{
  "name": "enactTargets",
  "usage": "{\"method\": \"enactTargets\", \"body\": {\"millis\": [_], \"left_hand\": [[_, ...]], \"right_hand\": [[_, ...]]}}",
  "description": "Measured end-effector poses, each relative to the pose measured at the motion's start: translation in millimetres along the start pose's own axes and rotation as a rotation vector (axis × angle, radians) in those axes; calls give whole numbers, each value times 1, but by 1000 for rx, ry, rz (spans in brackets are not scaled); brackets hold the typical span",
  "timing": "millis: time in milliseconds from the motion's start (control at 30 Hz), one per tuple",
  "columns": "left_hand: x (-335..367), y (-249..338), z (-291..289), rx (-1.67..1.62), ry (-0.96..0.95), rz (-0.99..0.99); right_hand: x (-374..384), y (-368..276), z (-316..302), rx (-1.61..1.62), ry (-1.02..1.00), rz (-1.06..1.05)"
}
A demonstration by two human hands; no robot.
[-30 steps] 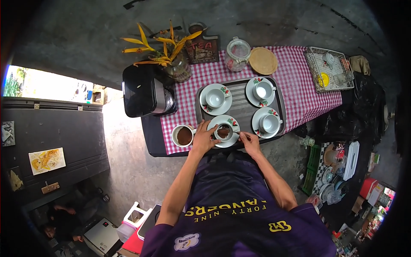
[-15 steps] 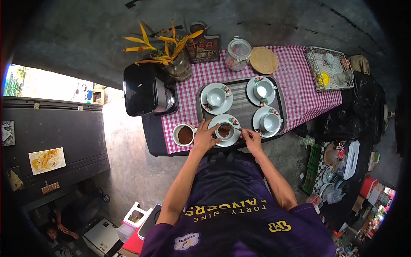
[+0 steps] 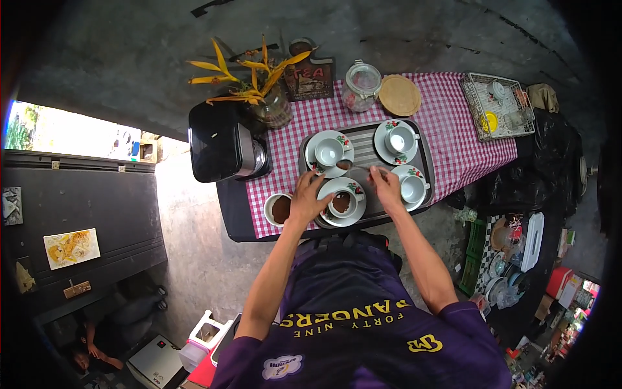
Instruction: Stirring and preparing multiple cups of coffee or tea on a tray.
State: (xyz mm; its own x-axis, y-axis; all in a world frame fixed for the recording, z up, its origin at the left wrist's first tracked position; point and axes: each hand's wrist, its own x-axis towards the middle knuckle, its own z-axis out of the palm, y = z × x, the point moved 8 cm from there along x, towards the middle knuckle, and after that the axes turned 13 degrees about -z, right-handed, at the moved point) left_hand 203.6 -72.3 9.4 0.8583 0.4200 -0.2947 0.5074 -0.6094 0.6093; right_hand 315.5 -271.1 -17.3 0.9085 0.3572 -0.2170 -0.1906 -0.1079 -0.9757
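Note:
My right hand (image 3: 387, 188) pinches a spoon (image 3: 345, 165), its bowl holding brown powder over the tray between the two left cups. My left hand (image 3: 307, 200) is open, fingers apart, its thumb close to the rim of the near left cup (image 3: 342, 203); whether it touches is unclear. That white cup stands on a patterned saucer (image 3: 358, 214) with brown powder inside. Left of the hand, a wider white cup (image 3: 278, 209) holds more of the powder. The far left cup (image 3: 328, 152), far right cup (image 3: 399, 139) and near right cup (image 3: 412, 189) show no powder.
The grey tray (image 3: 366, 139) carries the saucers on a checked cloth (image 3: 444, 117). A black machine (image 3: 220, 142) and a vase of yellow flowers (image 3: 273, 110) stand left. Behind are a glass jar (image 3: 361, 84) and wooden disc (image 3: 400, 95); a wire basket (image 3: 499, 107) sits right.
My right hand has lifted the spoon out of the near left cup and moved it farther away. My left hand has drawn back slightly, its fingers off the cup's top.

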Motion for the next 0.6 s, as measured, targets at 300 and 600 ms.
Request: {"method": "enactTargets", "body": {"millis": [300, 600], "left_hand": [[51, 2, -27, -34, 67, -33], [74, -2, -17, 88, -48, -140]], "right_hand": [[56, 6, 37, -91, -92, -108], [69, 21, 44, -146, -139, -113]]}}
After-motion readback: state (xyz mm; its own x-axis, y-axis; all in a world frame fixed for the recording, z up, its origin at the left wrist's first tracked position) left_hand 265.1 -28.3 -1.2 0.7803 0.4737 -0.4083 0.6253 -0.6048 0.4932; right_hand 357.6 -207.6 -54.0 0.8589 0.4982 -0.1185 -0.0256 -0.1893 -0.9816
